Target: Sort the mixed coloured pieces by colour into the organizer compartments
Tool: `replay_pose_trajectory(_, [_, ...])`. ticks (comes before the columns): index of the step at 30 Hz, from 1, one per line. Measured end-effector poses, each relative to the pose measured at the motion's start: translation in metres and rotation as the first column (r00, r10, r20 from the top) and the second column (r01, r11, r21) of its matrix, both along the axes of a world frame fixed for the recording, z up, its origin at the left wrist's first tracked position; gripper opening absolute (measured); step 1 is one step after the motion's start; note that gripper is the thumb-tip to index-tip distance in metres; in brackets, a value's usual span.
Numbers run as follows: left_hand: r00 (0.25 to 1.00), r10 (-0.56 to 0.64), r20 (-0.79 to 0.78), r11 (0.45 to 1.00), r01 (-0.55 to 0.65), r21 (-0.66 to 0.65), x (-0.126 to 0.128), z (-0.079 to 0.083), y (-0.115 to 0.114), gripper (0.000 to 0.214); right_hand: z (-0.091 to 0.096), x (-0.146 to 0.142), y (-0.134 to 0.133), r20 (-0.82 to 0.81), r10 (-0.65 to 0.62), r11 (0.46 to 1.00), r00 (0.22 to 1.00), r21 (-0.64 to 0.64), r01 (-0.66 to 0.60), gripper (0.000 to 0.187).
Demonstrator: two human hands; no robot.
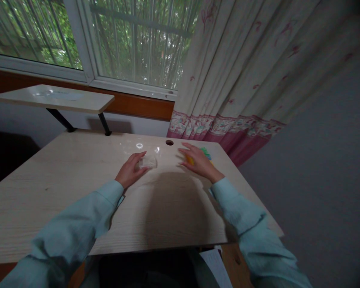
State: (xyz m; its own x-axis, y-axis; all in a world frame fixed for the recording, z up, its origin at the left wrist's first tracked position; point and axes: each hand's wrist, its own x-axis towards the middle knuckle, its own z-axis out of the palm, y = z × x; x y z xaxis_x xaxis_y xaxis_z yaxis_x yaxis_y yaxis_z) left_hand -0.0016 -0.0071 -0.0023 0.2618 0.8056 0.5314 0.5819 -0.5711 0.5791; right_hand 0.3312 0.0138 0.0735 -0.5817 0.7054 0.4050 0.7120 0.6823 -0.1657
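Observation:
My left hand (132, 170) curls around the left end of a small clear plastic box (149, 162) on the table, thumb on the near side and fingers on the far side. The box is see-through, so what it holds, if anything, is hard to make out. To the right, my right hand (196, 161) hovers with its fingers spread and slightly blurred. Under its fingers a yellow piece (190, 160) shows in part. Just beyond that hand are green pieces (205, 152) and a bit of blue, partly covered by it.
The pale wooden table (78, 192) has a round cable hole (169, 142) near its back edge. A raised shelf (57, 98) on black legs stands at the back left. A floral curtain (228, 80) hangs behind, and papers (216, 267) lie below the front edge.

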Motion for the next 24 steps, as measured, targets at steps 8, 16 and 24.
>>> replay_pose_trajectory(8, [0.976,-0.104,0.190,0.993,0.112,-0.033,0.017,-0.003,-0.014,0.088,-0.041,-0.103,-0.013,-0.164,0.362,0.925,0.917,-0.053,-0.375,0.049])
replay_pose_trajectory(16, [0.975,-0.154,0.157,0.988,0.155,0.009,0.014,-0.006,-0.011,0.065,-0.011,-0.006,0.004,-0.193,-0.020,0.989,0.981,0.141,0.048,0.045])
replay_pose_trajectory(24, [0.994,-0.077,0.075,0.997,0.076,0.013,0.016,-0.004,-0.011,0.058,-0.010,0.096,0.032,-0.280,-0.290,0.945,0.915,0.068,0.321,0.049])
